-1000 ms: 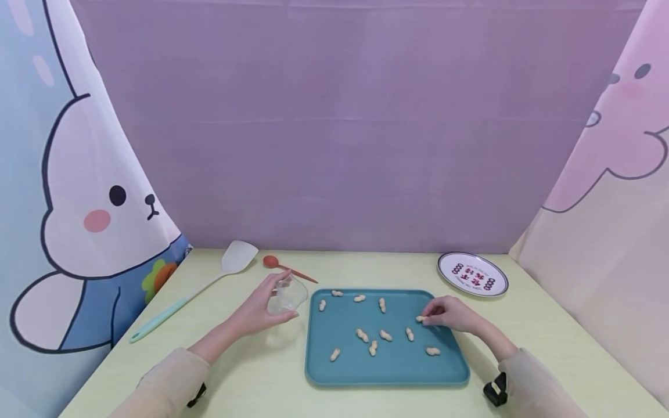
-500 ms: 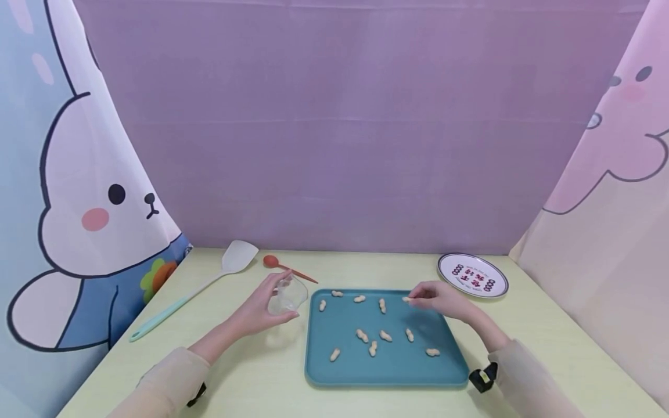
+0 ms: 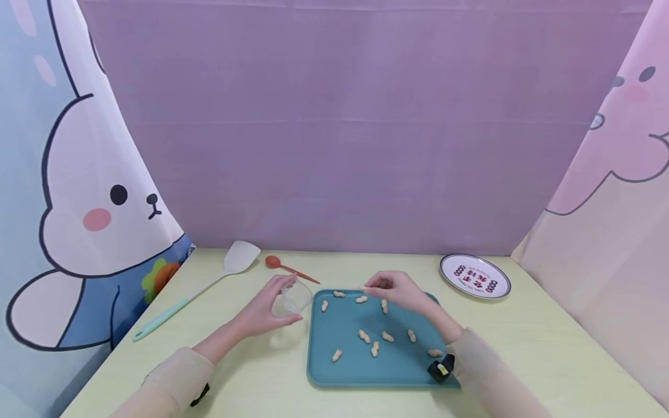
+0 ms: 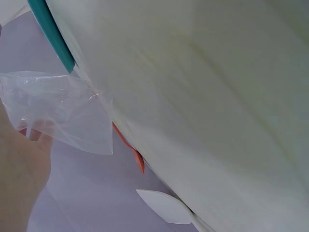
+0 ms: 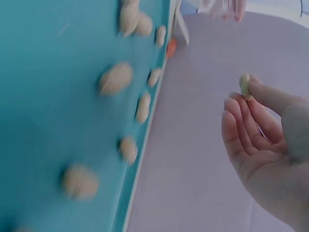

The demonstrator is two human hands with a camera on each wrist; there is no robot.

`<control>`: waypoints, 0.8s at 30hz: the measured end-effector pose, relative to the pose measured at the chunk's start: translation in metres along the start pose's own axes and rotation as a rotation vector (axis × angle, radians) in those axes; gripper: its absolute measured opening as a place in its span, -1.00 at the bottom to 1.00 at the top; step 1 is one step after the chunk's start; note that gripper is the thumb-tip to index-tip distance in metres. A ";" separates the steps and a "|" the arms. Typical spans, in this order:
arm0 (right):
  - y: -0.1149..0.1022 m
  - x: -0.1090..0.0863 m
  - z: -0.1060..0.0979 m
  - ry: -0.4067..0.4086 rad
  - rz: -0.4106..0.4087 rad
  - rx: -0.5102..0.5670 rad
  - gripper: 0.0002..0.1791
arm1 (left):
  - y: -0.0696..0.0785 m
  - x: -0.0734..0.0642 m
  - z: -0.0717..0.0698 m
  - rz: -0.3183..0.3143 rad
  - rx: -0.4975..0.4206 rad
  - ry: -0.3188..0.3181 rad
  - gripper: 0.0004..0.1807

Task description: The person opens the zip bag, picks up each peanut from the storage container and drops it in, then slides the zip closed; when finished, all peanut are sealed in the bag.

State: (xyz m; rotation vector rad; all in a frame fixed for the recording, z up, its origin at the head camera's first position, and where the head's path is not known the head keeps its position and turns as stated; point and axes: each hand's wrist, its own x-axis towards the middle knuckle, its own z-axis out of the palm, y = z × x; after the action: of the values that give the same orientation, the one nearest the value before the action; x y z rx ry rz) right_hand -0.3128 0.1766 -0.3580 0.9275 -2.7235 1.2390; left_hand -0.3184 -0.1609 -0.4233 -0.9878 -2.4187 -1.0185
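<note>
My left hand [image 3: 263, 310] holds a clear plastic bag [image 4: 63, 108] just left of the blue-green tray [image 3: 387, 371], its thumb and fingers spread around the bag. With thumb and fingertips my right hand [image 3: 398, 291] pinches a peanut in its shell [image 5: 245, 87], raised over the back part of the tray. Several other unshelled peanuts [image 3: 387, 336] lie scattered across the tray. One peanut [image 3: 435, 352] sits near the tray's right side, beside the right wrist strap. Whether anything lies inside the bag cannot be told.
Behind the left hand lies a red spoon [image 3: 292, 270]. A white spatula [image 3: 241, 257] with a mint-green handle stretches along the table's left side. At the back right is a white plate [image 3: 475, 264] with a dark rim and red lettering. A purple cloth [image 3: 334, 145] hangs behind the table.
My right hand has lifted the peanut from the tray's right side and carried it left toward the bag. The left hand has stayed nearly still with the bag.
</note>
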 end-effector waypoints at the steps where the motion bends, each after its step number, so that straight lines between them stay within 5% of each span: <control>1: 0.002 0.005 0.004 0.011 -0.013 0.002 -0.78 | 0.000 0.000 0.000 0.002 0.001 0.001 -0.07; 10: -0.017 0.038 0.039 0.070 -0.094 0.074 -0.75 | 0.000 -0.001 0.001 0.025 -0.013 0.012 -0.08; 24: -0.046 0.062 0.080 0.035 -0.114 0.123 -0.81 | 0.001 -0.002 0.001 -0.008 -0.043 0.005 -0.08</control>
State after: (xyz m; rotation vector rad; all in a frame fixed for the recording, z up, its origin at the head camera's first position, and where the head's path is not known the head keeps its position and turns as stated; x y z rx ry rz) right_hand -0.3223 0.0659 -0.3667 1.0449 -2.5529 1.3994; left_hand -0.3165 -0.1611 -0.4247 -0.9894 -2.4084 -1.0782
